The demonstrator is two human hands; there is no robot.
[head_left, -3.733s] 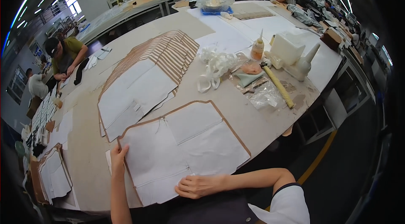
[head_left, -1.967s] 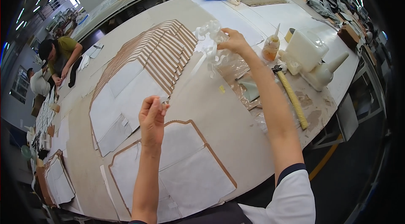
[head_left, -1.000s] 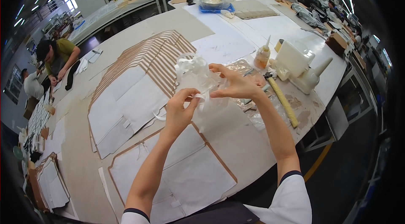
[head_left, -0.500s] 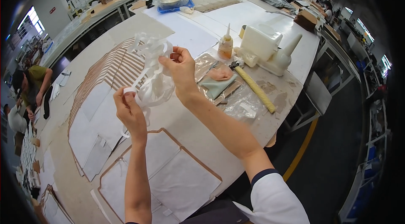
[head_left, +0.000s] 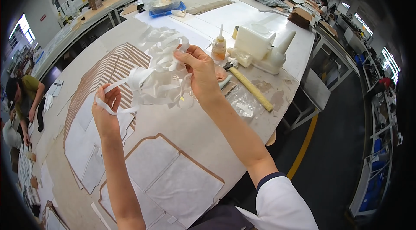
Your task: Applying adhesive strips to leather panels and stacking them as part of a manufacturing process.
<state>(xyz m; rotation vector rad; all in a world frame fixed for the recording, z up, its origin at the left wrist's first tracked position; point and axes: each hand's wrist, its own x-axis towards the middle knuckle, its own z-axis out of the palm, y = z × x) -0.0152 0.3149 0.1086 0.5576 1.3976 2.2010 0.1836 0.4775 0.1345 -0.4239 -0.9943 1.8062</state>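
Left forearm (head_left: 119, 178) is held steeply upright, tilted slightly leftward; right forearm (head_left: 236, 130) is angled forward and across to the left. Left hand (head_left: 107, 106) is held lower, with fingers (head_left: 117, 96) loosely curled. Right hand (head_left: 201, 71) is raised higher, thumb (head_left: 184, 57) and fingers brought together in a pinch. The hands are held apart.

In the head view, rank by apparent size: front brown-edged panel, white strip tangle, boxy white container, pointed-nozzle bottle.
Largest to smallest:
Front brown-edged panel
White strip tangle
Boxy white container
Pointed-nozzle bottle
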